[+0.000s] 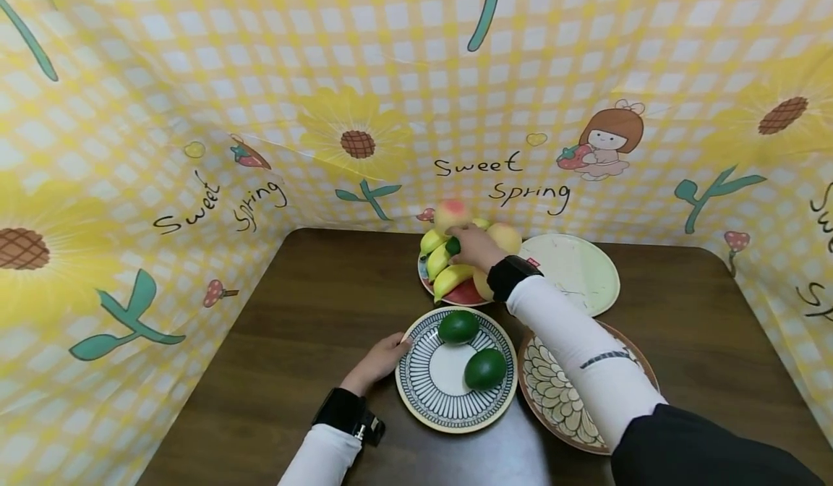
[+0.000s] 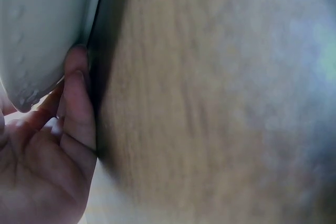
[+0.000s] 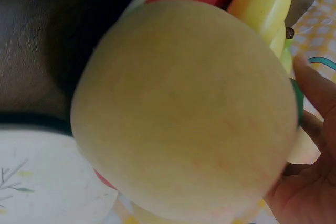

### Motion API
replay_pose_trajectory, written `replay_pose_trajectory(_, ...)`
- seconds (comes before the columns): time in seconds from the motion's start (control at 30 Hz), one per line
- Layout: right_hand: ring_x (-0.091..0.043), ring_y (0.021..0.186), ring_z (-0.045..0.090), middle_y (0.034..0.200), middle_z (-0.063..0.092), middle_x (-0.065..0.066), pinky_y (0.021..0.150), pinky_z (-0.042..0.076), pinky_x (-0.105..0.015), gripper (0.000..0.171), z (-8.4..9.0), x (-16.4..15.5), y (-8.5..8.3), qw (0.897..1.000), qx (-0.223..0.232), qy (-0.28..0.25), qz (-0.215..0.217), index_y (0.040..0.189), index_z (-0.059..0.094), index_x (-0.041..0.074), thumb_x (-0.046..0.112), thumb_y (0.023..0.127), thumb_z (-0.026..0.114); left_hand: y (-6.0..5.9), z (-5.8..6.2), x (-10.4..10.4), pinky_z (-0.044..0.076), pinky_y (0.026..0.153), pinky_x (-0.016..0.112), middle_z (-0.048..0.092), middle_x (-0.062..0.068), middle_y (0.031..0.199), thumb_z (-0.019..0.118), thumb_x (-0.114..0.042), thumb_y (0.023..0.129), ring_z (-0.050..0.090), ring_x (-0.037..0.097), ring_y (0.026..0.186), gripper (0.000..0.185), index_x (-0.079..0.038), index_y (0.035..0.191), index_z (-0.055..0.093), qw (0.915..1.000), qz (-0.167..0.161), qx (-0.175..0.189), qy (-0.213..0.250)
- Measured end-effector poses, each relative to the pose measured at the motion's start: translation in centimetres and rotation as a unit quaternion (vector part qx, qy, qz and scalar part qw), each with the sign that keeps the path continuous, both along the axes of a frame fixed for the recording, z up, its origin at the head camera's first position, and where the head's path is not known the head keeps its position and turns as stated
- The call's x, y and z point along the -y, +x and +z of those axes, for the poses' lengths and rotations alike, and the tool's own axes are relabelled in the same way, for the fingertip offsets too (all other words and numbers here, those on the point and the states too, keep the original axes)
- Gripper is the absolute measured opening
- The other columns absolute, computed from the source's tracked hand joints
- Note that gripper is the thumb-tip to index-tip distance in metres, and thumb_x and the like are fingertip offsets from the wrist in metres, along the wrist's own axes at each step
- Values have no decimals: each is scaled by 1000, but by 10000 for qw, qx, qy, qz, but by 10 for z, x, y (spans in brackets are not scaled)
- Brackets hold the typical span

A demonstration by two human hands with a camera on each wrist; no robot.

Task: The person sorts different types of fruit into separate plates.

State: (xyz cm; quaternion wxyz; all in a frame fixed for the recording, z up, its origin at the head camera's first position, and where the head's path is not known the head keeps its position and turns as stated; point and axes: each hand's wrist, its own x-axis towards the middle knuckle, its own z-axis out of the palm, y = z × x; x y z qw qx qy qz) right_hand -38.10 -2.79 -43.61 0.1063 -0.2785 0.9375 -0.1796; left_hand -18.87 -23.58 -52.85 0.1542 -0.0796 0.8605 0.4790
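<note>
My left hand [image 1: 377, 361] grips the left rim of a blue-and-white patterned plate [image 1: 432, 399], its fingers [image 2: 79, 103] at the plate's underside in the left wrist view. Two dark green egg-shaped fruits [image 1: 484, 369] lie on that plate. Farther back, my right hand [image 1: 478, 246] reaches over a fruit plate [image 1: 467, 296] and pinches another green fruit [image 1: 453, 246], mostly hidden by the fingers. Around it are yellow bananas [image 1: 452, 281] and several peaches [image 1: 452, 215]. One large pale peach [image 3: 184, 108] fills the right wrist view and covers part of the hand's work.
A pale green plate [image 1: 586, 269] lies at the back right. Under my right forearm is a brown flower-patterned plate [image 1: 553, 392], partly covered by the sleeve. A yellow checked cloth [image 1: 416, 110] hangs behind the dark wooden table [image 1: 312, 291].
</note>
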Motion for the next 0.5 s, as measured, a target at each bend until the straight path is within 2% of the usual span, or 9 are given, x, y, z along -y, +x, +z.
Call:
replay_pose_trajectory(0.2, -45, 141, 43, 149, 51, -28, 119, 33, -52, 61, -6, -1, 0, 9985, -410, 351, 69, 150, 50, 10, 11, 93, 72, 1, 0, -1, 47, 102, 43, 69, 15, 113, 47, -22, 108, 63, 24, 109, 34, 2, 123, 65, 9999, -5, -136, 31)
replay_pose_trajectory(0.33, -47, 141, 41, 152, 43, -32, 117, 38, -53, 64, -16, -2, -5, 9996, -258, 120, -37, 152, 50, 13, 4, 92, 70, 2, -1, -1, 47, 99, 40, 69, 15, 110, 46, -21, 108, 63, 22, 104, 34, 3, 123, 65, 9998, -76, -157, 47)
replay_pose_trajectory(0.43, -49, 139, 45, 150, 46, -33, 115, 42, -53, 65, -24, -2, -11, 9999, -127, -8, -76, 151, 50, 15, 4, 91, 73, 3, 0, 0, 47, 96, 36, 69, 14, 107, 46, -21, 108, 62, 19, 101, 34, 3, 123, 64, 9998, -70, -137, 115)
replay_pose_trajectory(0.47, -48, 135, 48, 146, 50, -33, 112, 45, -51, 65, -34, -2, -18, 9996, -282, -67, -4, 151, 50, 17, 7, 91, 74, 2, 1, 0, 47, 96, 35, 69, 15, 107, 46, -21, 108, 61, 19, 101, 34, 4, 123, 64, 9998, -73, -145, 147)
replay_pose_trajectory(0.5, -48, 134, 50, 144, 53, -32, 111, 46, -51, 65, -35, -2, -20, 9995, -295, -56, 10, 150, 50, 17, 7, 91, 74, 2, 2, 0, 47, 96, 35, 69, 15, 107, 45, -21, 108, 62, 19, 100, 34, 4, 122, 64, 9997, -79, -165, 166)
